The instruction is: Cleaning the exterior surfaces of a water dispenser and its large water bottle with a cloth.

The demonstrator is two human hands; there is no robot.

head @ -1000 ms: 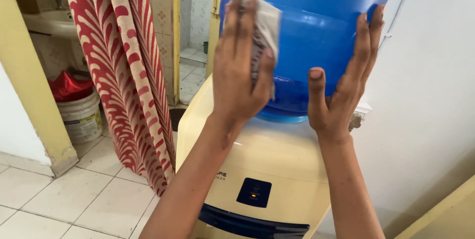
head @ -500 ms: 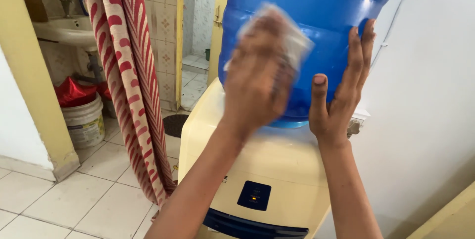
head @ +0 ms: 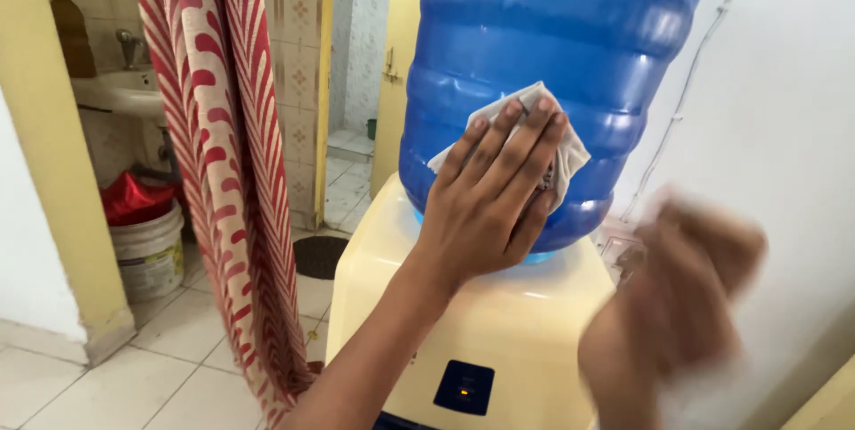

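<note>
A big blue water bottle [head: 552,38] stands upside down on a cream water dispenser [head: 481,323]. My left hand [head: 485,198] lies flat against the bottle's lower front and presses a white cloth [head: 552,141] onto it. My right hand [head: 686,296] is off the bottle, low at the right beside the dispenser, and badly blurred by motion. Nothing is visible in it, but its fingers cannot be made out.
A red and cream patterned curtain [head: 223,154] hangs at the left of the dispenser. Behind it a doorway shows a washbasin [head: 120,92] and a white bucket [head: 147,247] with red stuff in it. A white wall [head: 784,127] with a thin cable stands close on the right.
My right hand has let go of the bottle's side and dropped down to the right. My left hand has rubbed the cloth lower and to the right across the bottle.
</note>
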